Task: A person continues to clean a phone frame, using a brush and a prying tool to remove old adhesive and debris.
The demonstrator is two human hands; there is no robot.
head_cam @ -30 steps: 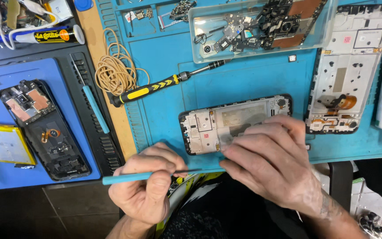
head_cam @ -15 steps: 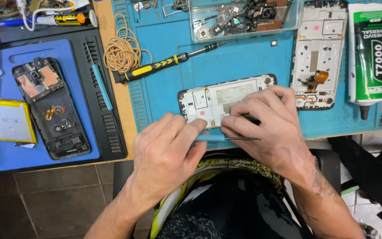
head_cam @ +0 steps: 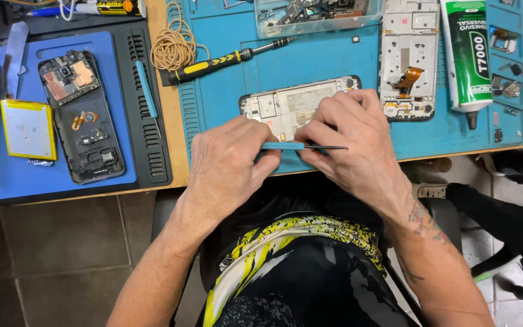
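Blue-handled pick [head_cam: 282, 146] pinched by left hand [head_cam: 228, 163] – right hand [head_cam: 352, 142] pinches its needle.
Just behind, the opened phone frame [head_cam: 295, 103] – a slip could scratch it.

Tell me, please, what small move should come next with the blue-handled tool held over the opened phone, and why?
Probably lower the blue-handled tool so its thin metal tip meets the near edge of the opened phone frame. The left hand pinches the handle, the right hand rests on the frame and covers the tip's end, and the tool lies level along that edge. Whether it already touches cannot be told.
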